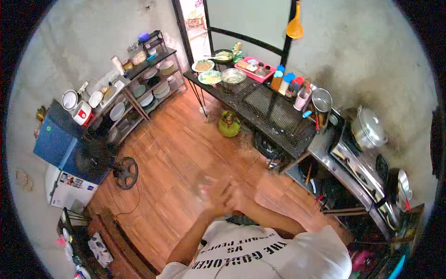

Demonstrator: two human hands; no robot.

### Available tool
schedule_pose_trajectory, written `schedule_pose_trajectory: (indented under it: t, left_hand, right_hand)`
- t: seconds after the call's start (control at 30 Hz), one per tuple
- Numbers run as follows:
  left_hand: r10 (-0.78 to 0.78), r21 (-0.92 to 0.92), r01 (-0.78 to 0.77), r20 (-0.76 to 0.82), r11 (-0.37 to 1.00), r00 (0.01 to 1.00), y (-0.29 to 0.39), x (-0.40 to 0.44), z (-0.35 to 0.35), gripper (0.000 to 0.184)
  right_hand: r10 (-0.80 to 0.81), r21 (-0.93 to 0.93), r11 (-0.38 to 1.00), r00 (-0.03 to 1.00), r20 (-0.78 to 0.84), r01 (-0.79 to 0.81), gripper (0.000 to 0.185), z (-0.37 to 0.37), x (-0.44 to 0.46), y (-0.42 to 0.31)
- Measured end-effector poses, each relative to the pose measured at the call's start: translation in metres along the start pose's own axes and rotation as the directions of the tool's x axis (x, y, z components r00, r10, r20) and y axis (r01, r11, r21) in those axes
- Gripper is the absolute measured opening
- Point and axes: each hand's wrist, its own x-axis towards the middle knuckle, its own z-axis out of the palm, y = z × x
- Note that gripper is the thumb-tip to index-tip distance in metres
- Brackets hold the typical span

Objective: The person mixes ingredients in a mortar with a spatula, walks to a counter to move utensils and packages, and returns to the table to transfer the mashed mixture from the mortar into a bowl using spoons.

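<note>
In front of my white printed shirt [253, 246], my left hand [213, 197] and my right hand [232, 195] are brought together over the tiled floor. Both are smeared by motion, with the fingers overlapping. Whether anything lies between them cannot be made out. The black mesh table [260, 107] stands ahead, out of contact with either hand. On it are two plates of food [203, 66], a metal bowl [233, 76] and a pink tray [254, 69].
On the right, a gas stove [362, 172] adjoins a large metal pot [369, 128]. A green gas cylinder [229, 123] stands under the table. Dish shelves [148, 88], a red-and-white rice cooker [82, 113], a black fan [125, 173] and a blue-and-white appliance [58, 135] stand left.
</note>
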Motion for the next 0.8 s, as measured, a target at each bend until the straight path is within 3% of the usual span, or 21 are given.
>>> schedule_pose_trajectory:
  t: [0.03, 0.07, 0.13, 0.17, 0.2, 0.23, 0.3, 0.33, 0.4, 0.47, 0.57, 0.77, 0.8]
  left_hand:
    - [-0.138, 0.06, 0.138, -0.001, 0.989, 0.99, -0.032, -0.001, -0.003, 0.061]
    - [-0.209, -0.119, 0.195, -0.126, 0.974, 0.97, -0.06, 0.027, -0.015, 0.065]
    - [-0.437, -0.153, 0.419, -0.112, 0.895, 0.892, -0.168, 0.021, 0.007, 0.06]
    - [-0.577, -0.418, 0.534, 0.028, 0.735, 0.816, -0.195, 0.031, -0.006, 0.054]
    - [-0.654, -0.621, 0.614, 0.207, 0.486, 0.727, -0.22, 0.043, -0.019, 0.049]
    - [-0.661, -0.419, 0.663, 0.175, 0.62, 0.73, -0.262, 0.04, -0.02, 0.039]
    - [-0.689, -0.411, 0.696, 0.196, 0.589, 0.698, -0.311, 0.056, -0.03, 0.036]
    - [-0.726, -0.396, 0.74, 0.22, 0.544, 0.652, -0.335, 0.059, -0.034, 0.033]
    - [-0.673, -0.49, 0.681, 0.23, 0.544, 0.703, -0.398, 0.075, -0.024, 0.033]
    - [-0.686, -0.571, 0.779, 0.459, 0.259, 0.564, -0.416, 0.123, -0.047, 0.037]
    - [-0.618, -0.572, 0.781, 0.525, 0.252, 0.584, -0.46, 0.198, -0.06, 0.04]
    - [-0.557, -0.593, 0.793, 0.615, 0.141, 0.558, -0.589, 0.332, -0.029, 0.041]
    - [-0.557, -0.59, 0.792, 0.609, 0.157, 0.565, -0.602, 0.355, -0.029, 0.039]
  right_hand:
    - [0.095, 0.101, 0.99, 0.995, 0.036, -0.098, 0.059, 0.014, 0.023, -0.017]
    - [0.178, 0.202, 0.96, 0.981, 0.082, -0.192, 0.059, 0.026, 0.043, -0.03]
    - [0.213, 0.133, 0.964, 0.969, 0.129, -0.23, 0.061, 0.018, 0.098, -0.043]
    - [0.241, 0.065, 0.965, 0.955, 0.173, -0.256, 0.063, 0.012, 0.125, -0.046]
    - [0.249, -0.018, 0.968, 0.962, 0.114, -0.249, 0.056, 0.002, 0.152, -0.048]
    - [0.238, -0.012, 0.971, 0.965, 0.109, -0.238, 0.056, -0.012, 0.178, -0.047]
    - [0.274, -0.041, 0.957, 0.945, -0.179, -0.286, 0.048, -0.041, 0.22, -0.047]
    - [0.27, -0.035, 0.959, 0.945, -0.183, -0.28, 0.048, -0.045, 0.237, -0.052]
    - [0.21, -0.02, 0.973, 0.912, -0.351, -0.231, 0.041, -0.051, 0.27, -0.067]
    - [0.166, -0.014, 0.983, 0.928, -0.334, -0.181, 0.039, -0.075, 0.307, -0.074]
    - [0.133, 0.02, 0.99, 0.904, -0.406, -0.137, 0.034, -0.067, 0.358, -0.098]
    - [0.006, 0.032, 0.999, 0.862, -0.507, 0.012, 0.042, -0.161, 0.51, -0.097]
    - [0.055, 0.177, 0.983, 0.844, -0.533, 0.047, 0.04, -0.162, 0.533, -0.108]
